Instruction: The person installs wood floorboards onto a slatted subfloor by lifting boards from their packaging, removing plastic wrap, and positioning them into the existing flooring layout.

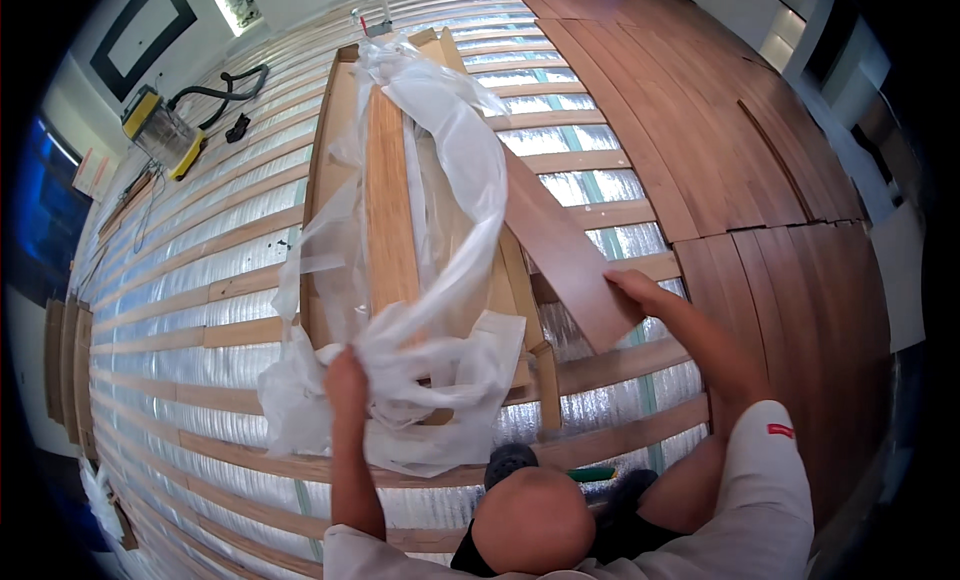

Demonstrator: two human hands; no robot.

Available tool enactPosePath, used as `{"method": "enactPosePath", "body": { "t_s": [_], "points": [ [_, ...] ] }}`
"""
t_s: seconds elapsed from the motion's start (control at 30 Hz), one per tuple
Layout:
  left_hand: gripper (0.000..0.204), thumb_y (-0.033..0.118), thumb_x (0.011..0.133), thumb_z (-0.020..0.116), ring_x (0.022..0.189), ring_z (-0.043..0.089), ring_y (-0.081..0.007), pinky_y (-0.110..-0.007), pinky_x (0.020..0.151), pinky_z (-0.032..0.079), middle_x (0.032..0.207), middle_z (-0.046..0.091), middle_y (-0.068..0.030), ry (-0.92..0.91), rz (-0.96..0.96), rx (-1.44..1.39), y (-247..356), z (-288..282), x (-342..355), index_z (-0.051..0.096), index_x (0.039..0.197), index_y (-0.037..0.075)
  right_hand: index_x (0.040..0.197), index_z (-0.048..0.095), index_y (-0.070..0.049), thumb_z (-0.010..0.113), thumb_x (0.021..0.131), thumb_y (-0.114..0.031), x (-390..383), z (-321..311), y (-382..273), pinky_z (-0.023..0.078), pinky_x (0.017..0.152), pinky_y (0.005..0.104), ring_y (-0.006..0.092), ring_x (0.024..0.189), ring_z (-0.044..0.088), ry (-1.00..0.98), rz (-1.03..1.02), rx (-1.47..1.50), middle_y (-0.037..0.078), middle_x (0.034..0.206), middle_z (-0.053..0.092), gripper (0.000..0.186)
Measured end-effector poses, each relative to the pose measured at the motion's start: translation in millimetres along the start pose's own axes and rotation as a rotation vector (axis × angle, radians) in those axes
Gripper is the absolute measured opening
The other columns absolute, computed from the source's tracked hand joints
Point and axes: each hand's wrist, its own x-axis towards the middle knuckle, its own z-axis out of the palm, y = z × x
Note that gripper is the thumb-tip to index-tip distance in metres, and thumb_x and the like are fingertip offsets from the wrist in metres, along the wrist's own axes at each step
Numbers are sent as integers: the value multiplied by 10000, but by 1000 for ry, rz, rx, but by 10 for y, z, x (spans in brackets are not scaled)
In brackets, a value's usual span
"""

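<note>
My right hand (638, 290) is closed around the near end of a flat reddish-brown floorboard (560, 235), which slants away to the far left beside the carton. The floorboard's far end is hidden behind plastic. To the left, my left hand (346, 378) grips the crumpled clear plastic sheet (470, 220) at its near edge; its fingertips are partly hidden. That plastic drapes over a long, opened cardboard box (325, 160). Inside the box lies another, lighter orange-brown floorboard (390, 210), partly under the plastic.
Wooden battens (245, 335) run over silver foil across the floor. Laid brown flooring (690, 130) covers the right side. A yellow and grey vacuum cleaner (165, 135) with a black hose stands at the far left. A green-handled tool (592, 474) lies by my knee.
</note>
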Motion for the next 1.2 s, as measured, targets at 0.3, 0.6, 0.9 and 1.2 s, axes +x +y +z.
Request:
{"method": "enactPosePath", "body": {
  "t_s": [0.3,0.6,0.9,1.2],
  "points": [
    [814,346,734,782,1049,550,-382,-439,892,476,1165,529,-242,-76,275,-122,1815,6,431,403,1434,175,1099,647,75,439,966,-505,-1228,-415,1634,479,888,404,304,961,653,291,-134,-403,258,1051,671,630],
    [976,111,612,812,1159,547,-414,-428,834,537,1563,126,-213,-446,686,-388,3019,819,-187,363,1465,262,839,697,-2,439,901,-637,-3074,-593,2696,481,759,458,397,830,641,564,132,-504,227,842,670,688],
    [190,158,900,460,946,597,-349,-433,788,501,1047,586,-151,-549,1081,-151,3010,1240,-207,586,1020,83,867,665,77,443,975,-433,-4473,-274,3765,471,658,425,281,763,665,485,253,-274,220,810,676,567],
    [116,85,850,495,836,631,-339,-455,752,514,869,627,-164,183,259,477,-757,-48,860,592,895,40,861,650,33,491,973,-390,-4824,18,4880,483,742,381,246,791,633,546,173,-161,130,769,658,466]
  ]
}}
